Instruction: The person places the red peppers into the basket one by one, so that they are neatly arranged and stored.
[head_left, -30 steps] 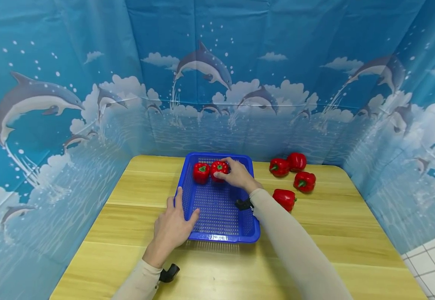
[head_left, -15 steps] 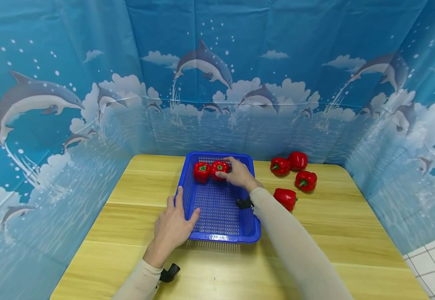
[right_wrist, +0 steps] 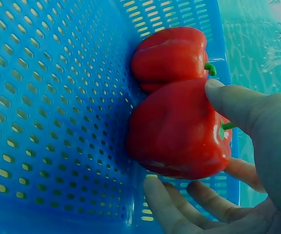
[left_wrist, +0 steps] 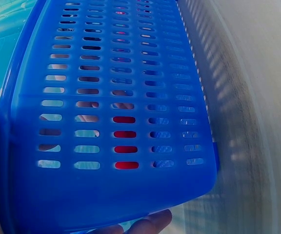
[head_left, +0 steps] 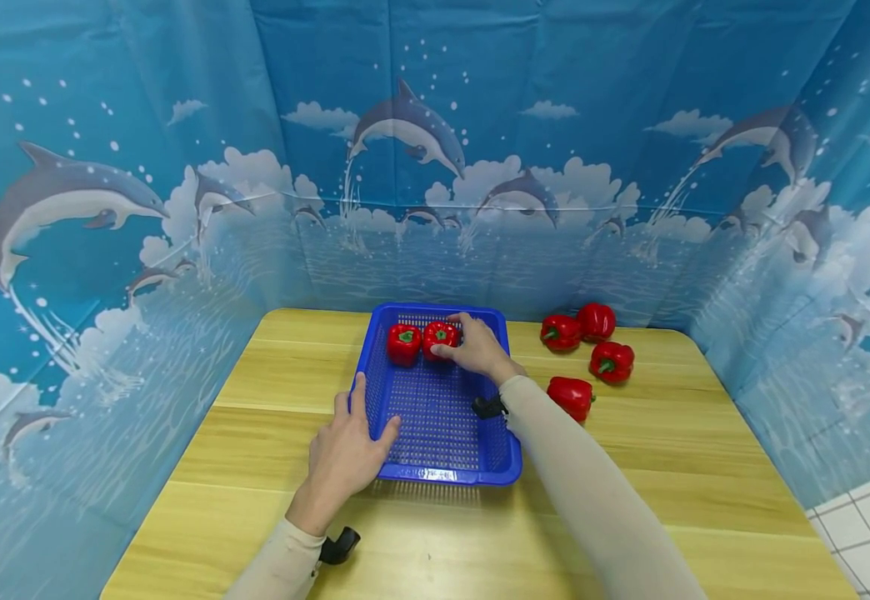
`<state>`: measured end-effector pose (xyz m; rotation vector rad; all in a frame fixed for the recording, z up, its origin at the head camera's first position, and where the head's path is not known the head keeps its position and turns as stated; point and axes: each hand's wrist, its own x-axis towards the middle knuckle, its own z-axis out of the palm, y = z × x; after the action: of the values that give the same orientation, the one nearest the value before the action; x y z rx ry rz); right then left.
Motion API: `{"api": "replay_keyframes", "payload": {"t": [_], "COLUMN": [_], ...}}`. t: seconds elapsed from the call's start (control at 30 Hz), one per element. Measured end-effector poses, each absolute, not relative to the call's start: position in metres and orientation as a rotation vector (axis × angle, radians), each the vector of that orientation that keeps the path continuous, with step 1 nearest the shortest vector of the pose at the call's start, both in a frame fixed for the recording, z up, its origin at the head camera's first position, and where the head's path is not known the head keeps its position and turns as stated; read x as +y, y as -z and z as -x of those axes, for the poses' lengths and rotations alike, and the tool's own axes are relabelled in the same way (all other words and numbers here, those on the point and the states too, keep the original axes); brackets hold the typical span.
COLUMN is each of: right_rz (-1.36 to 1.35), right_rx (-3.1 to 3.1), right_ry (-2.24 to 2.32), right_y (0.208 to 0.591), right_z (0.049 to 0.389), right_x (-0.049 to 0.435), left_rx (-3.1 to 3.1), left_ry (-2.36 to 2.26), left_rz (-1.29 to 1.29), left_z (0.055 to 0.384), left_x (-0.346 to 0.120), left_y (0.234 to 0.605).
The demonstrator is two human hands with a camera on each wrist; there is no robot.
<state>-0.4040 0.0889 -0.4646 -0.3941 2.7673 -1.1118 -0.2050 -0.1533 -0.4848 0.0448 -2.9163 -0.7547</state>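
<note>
Inside a blue plastic basket (head_left: 450, 477) stand two red bell peppers with green stems side by side against the far wall. My right hand (head_left: 476, 348) is at the right-hand bell pepper (right_wrist: 177, 131), thumb on its upper side and fingers around its other side. The left-hand bell pepper (head_left: 403, 345) touches it, outside my grip. My left hand (head_left: 348, 450) holds the basket's left rim, thumb over the inner side, fingers outside. In the left wrist view, the slotted basket wall (left_wrist: 106, 190) fills the picture and fingertips (left_wrist: 152, 222) show below it.
Right of the basket, several more red bell peppers (head_left: 609, 362) lie on the wooden table (head_left: 675, 467). One bell pepper (head_left: 570, 398) lies close to my right forearm. A blue dolphin-print curtain (head_left: 435, 242) hangs behind and at both sides.
My right hand and the bell pepper at it stay almost in place, with only a very slight shift. My left hand has not moved.
</note>
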Motion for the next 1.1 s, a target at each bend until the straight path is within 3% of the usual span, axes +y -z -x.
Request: {"api": "replay_keyframes", "payload": {"t": [1.1], "right_rz": [0.499], "right_rx": [2.860], "right_ry": [1.091], "right_y": [0.428], "right_z": [0.366], "right_x": [0.102], "left_rx": [-2.928], "left_ry": [0.733], "left_rz": [-0.034], "left_z": [0.202], "left_x": [-0.151], "left_y": [0.484]}}
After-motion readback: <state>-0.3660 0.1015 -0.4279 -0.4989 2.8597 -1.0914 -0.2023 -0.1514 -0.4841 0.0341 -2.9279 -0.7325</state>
